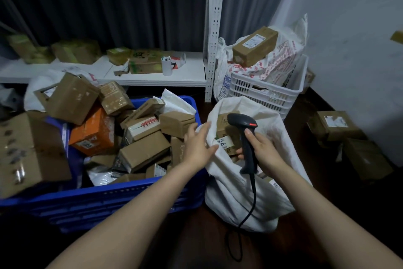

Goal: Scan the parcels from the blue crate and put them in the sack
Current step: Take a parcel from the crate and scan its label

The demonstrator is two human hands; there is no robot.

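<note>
The blue crate (122, 196) at lower left is heaped with several cardboard parcels (144, 151) and an orange box (93, 133). To its right stands the white sack (237, 190), open at the top, with a labelled brown parcel (225, 138) lying inside its mouth. My left hand (197, 146) hovers between the crate's right edge and the sack's rim, fingers spread and straight, holding nothing. My right hand (260, 148) grips the handle of a black barcode scanner (245, 138) over the sack; its cable hangs down to the floor.
A white metal shelf (152, 76) with boxes and a cup stands behind the crate. A white plastic crate (270, 92) holding a printed bag and a brown box sits at back right. More cardboard boxes (335, 127) lie on the dark floor by the right wall.
</note>
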